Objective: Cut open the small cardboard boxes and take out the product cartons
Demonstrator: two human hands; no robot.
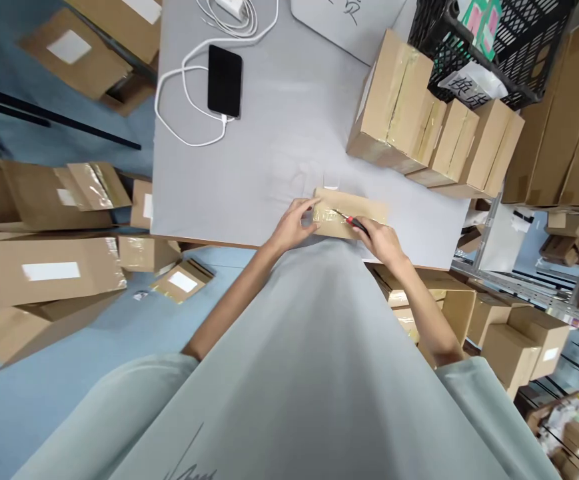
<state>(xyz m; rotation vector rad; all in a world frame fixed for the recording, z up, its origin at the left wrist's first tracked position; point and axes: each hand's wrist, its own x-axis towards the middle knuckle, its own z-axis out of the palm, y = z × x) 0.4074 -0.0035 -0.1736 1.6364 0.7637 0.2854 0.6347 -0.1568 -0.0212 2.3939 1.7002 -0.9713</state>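
A small flat cardboard box (352, 206) with clear tape across it lies at the table's front edge, close against my shirt. My left hand (293, 225) grips its left end, the fingers at the upper corner and the thumb at the lower one. In my right hand (380, 240) is a slim knife (353, 221) with a red and black handle. Its narrow metal tip points left and lies over the tape, around the middle of the box. Whether the tip has gone into the tape is too small to tell.
A black phone (224, 81) on a white cable (184, 70) lies at the table's back left. Several taped boxes (394, 107) stand at right, before a black crate (514, 47). A silver lid (349, 23) sits behind. Cartons (44, 267) crowd the floor at left.
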